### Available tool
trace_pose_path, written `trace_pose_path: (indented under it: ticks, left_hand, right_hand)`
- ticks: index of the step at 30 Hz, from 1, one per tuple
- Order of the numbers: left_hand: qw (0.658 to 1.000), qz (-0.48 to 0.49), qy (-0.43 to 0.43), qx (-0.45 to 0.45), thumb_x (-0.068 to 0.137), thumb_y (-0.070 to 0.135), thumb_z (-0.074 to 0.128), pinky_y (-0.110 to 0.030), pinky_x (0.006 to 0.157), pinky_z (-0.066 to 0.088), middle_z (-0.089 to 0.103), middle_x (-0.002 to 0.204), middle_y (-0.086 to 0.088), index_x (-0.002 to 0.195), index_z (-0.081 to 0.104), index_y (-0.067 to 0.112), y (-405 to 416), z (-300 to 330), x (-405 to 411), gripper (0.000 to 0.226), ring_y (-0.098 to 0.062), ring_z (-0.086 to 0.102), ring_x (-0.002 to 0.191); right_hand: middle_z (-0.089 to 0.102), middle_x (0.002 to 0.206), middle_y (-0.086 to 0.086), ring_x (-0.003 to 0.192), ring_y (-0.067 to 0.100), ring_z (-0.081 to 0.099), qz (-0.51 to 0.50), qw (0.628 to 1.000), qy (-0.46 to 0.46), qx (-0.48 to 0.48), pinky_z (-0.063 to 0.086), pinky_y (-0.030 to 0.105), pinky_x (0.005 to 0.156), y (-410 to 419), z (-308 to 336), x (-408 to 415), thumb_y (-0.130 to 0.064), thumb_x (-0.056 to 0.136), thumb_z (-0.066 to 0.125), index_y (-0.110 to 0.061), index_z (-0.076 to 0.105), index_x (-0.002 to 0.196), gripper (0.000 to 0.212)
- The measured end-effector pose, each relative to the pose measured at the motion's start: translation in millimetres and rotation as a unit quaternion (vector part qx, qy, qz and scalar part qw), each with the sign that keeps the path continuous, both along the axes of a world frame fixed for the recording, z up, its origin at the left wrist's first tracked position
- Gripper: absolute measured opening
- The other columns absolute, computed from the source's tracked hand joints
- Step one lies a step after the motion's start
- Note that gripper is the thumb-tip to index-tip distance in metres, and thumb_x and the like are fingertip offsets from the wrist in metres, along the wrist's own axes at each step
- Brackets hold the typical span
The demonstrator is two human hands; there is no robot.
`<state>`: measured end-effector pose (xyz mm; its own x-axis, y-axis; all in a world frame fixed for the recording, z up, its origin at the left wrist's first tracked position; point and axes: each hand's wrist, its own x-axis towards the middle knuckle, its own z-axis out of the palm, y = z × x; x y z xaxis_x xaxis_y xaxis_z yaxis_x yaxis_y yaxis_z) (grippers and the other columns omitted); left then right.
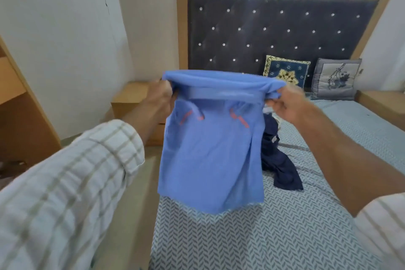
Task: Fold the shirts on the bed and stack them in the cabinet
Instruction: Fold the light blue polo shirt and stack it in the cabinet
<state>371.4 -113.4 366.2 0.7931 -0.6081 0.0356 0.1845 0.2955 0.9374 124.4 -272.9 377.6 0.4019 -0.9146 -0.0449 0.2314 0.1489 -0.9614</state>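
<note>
A light blue shirt [210, 155] with orange trim hangs in the air over the near left corner of the bed [274, 237]. My left hand [161, 92] grips its top left edge and my right hand [285, 103] pinches its top right edge. The upper part is folded over between the two hands. Its lower hem hangs just above the patterned sheet. Behind it a dark navy shirt [282, 166] lies crumpled on the bed, partly hidden by the blue one.
Two cushions [285, 72] [335, 79] lean against the tufted dark headboard [274, 28]. A wooden bedside table [131, 103] stands left of the bed, another [383, 103] at the right. A wooden cabinet's edge [19, 105] shows at far left.
</note>
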Motion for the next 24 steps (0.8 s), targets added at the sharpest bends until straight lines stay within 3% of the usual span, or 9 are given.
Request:
trace_pose_path:
  ticks: [3,5,9,12,16,18,20,21,24]
  left_hand:
    - [0.986,0.04,-0.16,-0.02,0.076,0.004,0.05,-0.051,0.09,0.055,0.068,0.096,-0.014,0.087,0.072,0.016,-9,37,22,0.027,-0.024,0.062,0.093]
    - [0.964,0.047,-0.26,-0.028,0.073,0.003,0.047,-0.056,0.088,0.054,0.069,0.094,-0.014,0.081,0.075,0.019,-11,50,41,0.034,-0.022,0.062,0.091]
    - [0.933,0.043,-0.357,-0.011,0.079,0.002,0.044,-0.037,0.072,0.045,0.063,0.084,-0.005,0.088,0.073,0.017,12,72,18,0.034,-0.015,0.054,0.08]
    - [0.871,0.044,-0.473,0.125,0.082,0.006,0.042,-0.024,0.061,0.037,0.057,0.074,0.002,0.093,0.066,0.017,42,42,0,0.029,-0.004,0.05,0.066]
    - [0.796,-0.041,-0.533,0.283,0.074,0.01,0.04,-0.017,0.057,0.035,0.062,0.074,-0.006,0.087,0.065,0.007,90,-21,-29,0.029,-0.015,0.05,0.07]
    - [0.772,-0.113,-0.519,0.35,0.068,0.011,0.039,-0.023,0.057,0.035,0.065,0.074,-0.006,0.087,0.068,0.004,107,-61,-41,0.035,-0.016,0.051,0.07]
    - [0.748,-0.178,-0.495,0.405,0.072,0.018,0.043,-0.026,0.06,0.038,0.069,0.079,-0.006,0.088,0.07,0.007,123,-105,-58,0.034,-0.021,0.059,0.073]
    - [0.735,-0.207,-0.485,0.425,0.08,0.021,0.048,-0.024,0.061,0.039,0.069,0.081,-0.006,0.087,0.07,0.008,130,-126,-67,0.026,-0.023,0.062,0.078]
    - [0.679,-0.278,-0.473,0.487,0.091,0.013,0.054,-0.021,0.058,0.036,0.063,0.082,-0.005,0.082,0.064,0.015,153,-183,-100,0.014,-0.019,0.058,0.08]
  right_hand:
    - [0.065,0.066,0.01,0.053,0.015,0.06,-0.024,0.996,-0.075,-0.047,0.054,0.025,0.054,-25,36,11,0.016,0.088,0.035,0.0,0.062,0.088,0.032]
    - [0.068,0.097,0.019,0.071,0.021,0.068,-0.05,0.992,-0.081,-0.078,0.059,0.035,0.067,-42,50,10,0.009,0.092,0.038,0.0,0.064,0.111,0.034]
    - [0.068,0.104,0.011,0.084,0.019,0.069,-0.036,0.986,-0.055,-0.151,0.059,0.034,0.078,-35,52,-19,0.007,0.096,0.038,-0.01,0.064,0.112,0.035]
    - [0.068,0.101,0.006,0.089,0.021,0.067,-0.001,0.971,0.052,-0.232,0.057,0.03,0.073,-16,23,-60,0.006,0.088,0.041,-0.015,0.067,0.107,0.039]
    - [0.066,0.105,0.015,0.096,0.035,0.061,0.037,0.935,0.23,-0.268,0.052,0.038,0.073,-8,-54,-123,0.019,0.09,0.041,-0.017,0.069,0.102,0.047]
    - [0.065,0.114,0.019,0.093,0.018,0.067,0.081,0.918,0.297,-0.249,0.051,0.024,0.074,0,-100,-147,0.015,0.088,0.049,-0.01,0.066,0.112,0.038]
    - [0.071,0.102,0.002,0.085,-0.006,0.067,0.126,0.902,0.348,-0.223,0.052,0.013,0.076,20,-142,-167,0.01,0.09,0.053,-0.032,0.072,0.104,0.048]
    - [0.072,0.097,-0.002,0.091,0.0,0.069,0.134,0.893,0.37,-0.217,0.055,0.021,0.084,30,-163,-175,0.007,0.092,0.053,-0.041,0.072,0.098,0.052]
    - [0.066,0.115,0.027,0.114,0.048,0.058,0.167,0.869,0.42,-0.202,0.043,0.06,0.1,63,-218,-205,-0.01,0.092,0.051,-0.02,0.064,0.115,0.028]
